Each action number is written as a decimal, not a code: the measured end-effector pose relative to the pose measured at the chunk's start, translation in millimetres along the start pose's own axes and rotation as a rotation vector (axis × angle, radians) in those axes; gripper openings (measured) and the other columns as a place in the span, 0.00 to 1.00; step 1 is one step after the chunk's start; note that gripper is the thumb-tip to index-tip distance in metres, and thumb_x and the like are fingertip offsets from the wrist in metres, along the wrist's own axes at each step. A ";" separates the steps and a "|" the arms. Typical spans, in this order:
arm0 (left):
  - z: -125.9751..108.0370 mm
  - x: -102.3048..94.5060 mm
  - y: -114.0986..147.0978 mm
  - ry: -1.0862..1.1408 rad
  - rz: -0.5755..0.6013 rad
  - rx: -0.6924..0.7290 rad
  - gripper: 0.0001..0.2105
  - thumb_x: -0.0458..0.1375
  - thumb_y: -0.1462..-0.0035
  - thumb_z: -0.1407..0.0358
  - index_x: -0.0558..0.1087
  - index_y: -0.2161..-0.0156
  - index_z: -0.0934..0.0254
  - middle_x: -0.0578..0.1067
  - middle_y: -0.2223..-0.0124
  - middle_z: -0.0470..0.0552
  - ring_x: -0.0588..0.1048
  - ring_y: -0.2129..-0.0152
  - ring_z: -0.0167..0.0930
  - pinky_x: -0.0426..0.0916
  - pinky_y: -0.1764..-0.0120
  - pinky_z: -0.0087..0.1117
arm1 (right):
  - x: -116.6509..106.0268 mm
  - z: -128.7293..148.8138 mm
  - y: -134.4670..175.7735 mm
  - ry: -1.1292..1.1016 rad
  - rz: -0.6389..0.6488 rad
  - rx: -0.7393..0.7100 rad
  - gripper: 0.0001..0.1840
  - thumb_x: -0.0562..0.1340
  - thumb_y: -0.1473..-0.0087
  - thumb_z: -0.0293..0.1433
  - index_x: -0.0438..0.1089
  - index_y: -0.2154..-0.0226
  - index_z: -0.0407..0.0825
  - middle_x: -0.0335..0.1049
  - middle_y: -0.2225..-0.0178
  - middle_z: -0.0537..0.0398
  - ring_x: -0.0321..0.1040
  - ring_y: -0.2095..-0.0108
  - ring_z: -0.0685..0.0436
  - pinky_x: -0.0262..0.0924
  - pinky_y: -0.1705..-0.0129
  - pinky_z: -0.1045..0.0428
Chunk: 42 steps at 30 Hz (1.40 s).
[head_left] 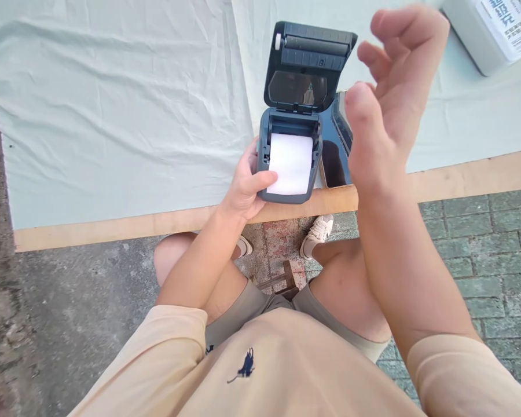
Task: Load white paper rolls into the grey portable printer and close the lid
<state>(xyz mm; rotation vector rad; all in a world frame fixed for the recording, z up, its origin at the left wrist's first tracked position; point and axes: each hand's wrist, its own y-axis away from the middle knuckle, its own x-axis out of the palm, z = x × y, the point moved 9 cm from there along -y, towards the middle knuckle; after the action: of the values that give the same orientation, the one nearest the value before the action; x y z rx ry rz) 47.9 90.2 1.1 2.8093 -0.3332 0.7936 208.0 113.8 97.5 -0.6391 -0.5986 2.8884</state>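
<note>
Nearest, beyond the tan shirt [299, 365], the left hand [243, 185] grips the lower left side of a dark printer [292, 198], its thumb laid over the near corner of the white paper [292, 162] inside. The printer is over the near edge of the table [113, 227]; whether it also rests there I cannot tell. The right hand [388, 113] is raised beside it, empty, thumb and fingers spread and loosely curled. Farther up, the hinged lid [312, 61] stands wide open, and a glossy flat device [335, 156] lies partly behind the printer. Beyond are the pale cloth [113, 127] and a light box [488, 40] at upper right. The step in hand looks like seating the paper; closing up would call for a steady left hold, the thumb clear and the right hand on the lid
</note>
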 end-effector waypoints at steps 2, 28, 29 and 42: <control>0.1 -1.0 0.5 -0.010 0.002 0.008 0.23 0.72 0.51 0.54 0.76 0.51 0.57 0.82 0.53 0.49 0.81 0.47 0.43 0.81 0.53 0.36 | 3.7 -2.4 -3.6 -0.130 0.007 0.053 0.26 0.51 0.39 0.48 0.50 0.43 0.55 0.64 0.39 0.47 0.64 0.36 0.41 0.62 0.37 0.40; 8.9 -11.3 -9.6 0.208 -0.224 -0.132 0.12 0.49 0.37 0.62 0.74 0.65 0.59 0.79 0.70 0.46 0.81 0.50 0.36 0.75 0.44 0.37 | 30.4 13.7 11.0 0.155 0.420 -0.128 0.31 0.70 0.53 0.35 0.65 0.47 0.59 0.68 0.43 0.51 0.66 0.42 0.35 0.69 0.45 0.39; 9.6 -11.2 -10.1 0.212 -0.222 -0.135 0.12 0.49 0.37 0.62 0.74 0.65 0.59 0.78 0.70 0.46 0.81 0.49 0.36 0.75 0.43 0.37 | 28.9 15.7 10.3 0.187 0.389 -0.144 0.30 0.71 0.54 0.35 0.65 0.48 0.59 0.68 0.44 0.51 0.67 0.44 0.36 0.70 0.47 0.39; 4.5 -3.8 -4.9 0.102 -0.027 -0.019 0.20 0.68 0.46 0.57 0.73 0.51 0.59 0.82 0.58 0.48 0.79 0.43 0.42 0.79 0.49 0.38 | 28.1 25.4 4.6 0.492 0.259 -0.138 0.04 0.62 0.44 0.29 0.72 0.66 0.55 0.78 0.66 0.54 0.70 0.58 0.37 0.62 0.57 0.41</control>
<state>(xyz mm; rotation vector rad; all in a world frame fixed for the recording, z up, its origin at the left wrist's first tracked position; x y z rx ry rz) 48.3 94.3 -5.4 2.7373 -0.2836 0.9182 171.6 106.3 106.2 -1.4857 -0.6815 2.7508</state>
